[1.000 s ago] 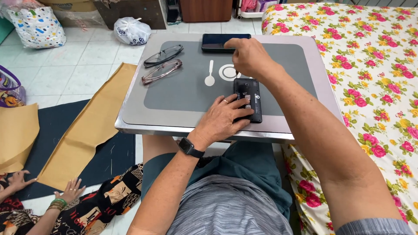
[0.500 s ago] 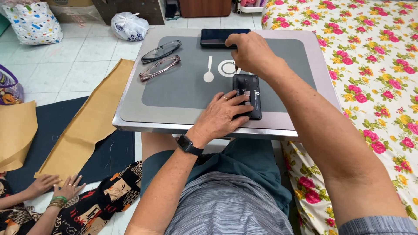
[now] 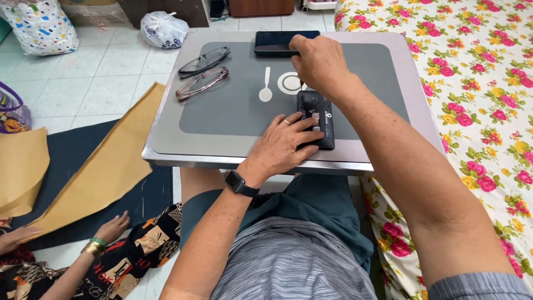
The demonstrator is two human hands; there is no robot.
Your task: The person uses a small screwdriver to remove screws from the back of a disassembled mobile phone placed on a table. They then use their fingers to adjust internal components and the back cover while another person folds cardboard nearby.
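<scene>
2 pairs of glasses (image 3: 202, 72) left on lap table (image 3: 166, 139); phone (image 3: 316, 118) right; tablet (image 3: 277, 43) behind

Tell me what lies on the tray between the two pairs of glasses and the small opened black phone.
In the head view, only bare grey tray mat with its printed white spoon mark separates the glasses from the opened phone.

Tiled floor (image 3: 111, 83), floral bedspread (image 3: 483, 83) at rt.
</scene>
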